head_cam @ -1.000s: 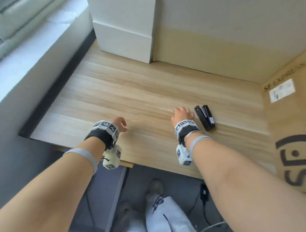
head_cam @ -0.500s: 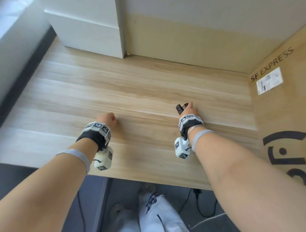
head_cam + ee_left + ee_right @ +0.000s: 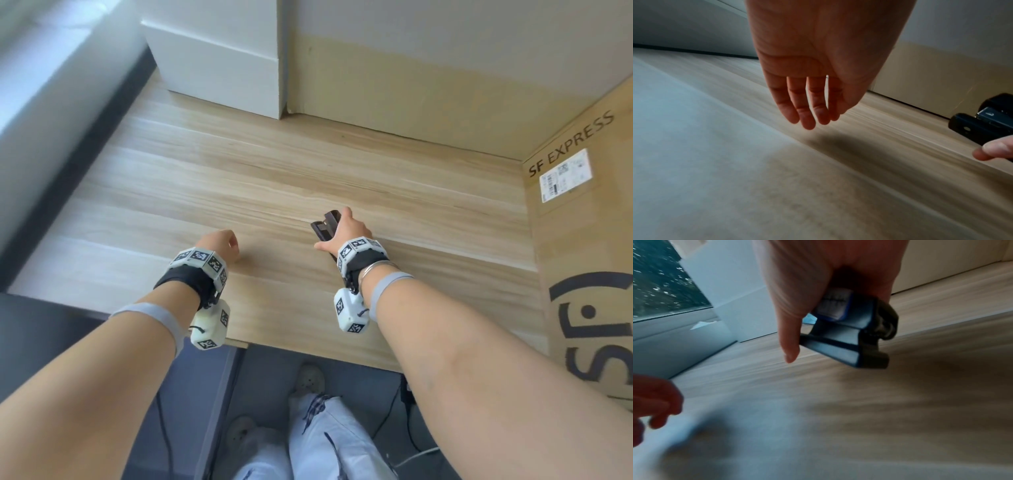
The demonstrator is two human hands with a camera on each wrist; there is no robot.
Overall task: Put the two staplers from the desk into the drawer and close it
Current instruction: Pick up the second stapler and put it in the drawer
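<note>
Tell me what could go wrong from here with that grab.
The right hand holds both black staplers in one grip above the desk; one might slip out and drop. The left hand hangs free. No drawer shows in any view, so carrying them there may mean reaching unseen.

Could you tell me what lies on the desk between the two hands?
Only bare wooden desk lies between the left hand and the right hand holding the staplers, per the head view.

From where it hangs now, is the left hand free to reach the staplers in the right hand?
Probably yes. The left hand hangs open over bare desk, and nothing lies between it and the staplers the right hand grips beside it.
</note>
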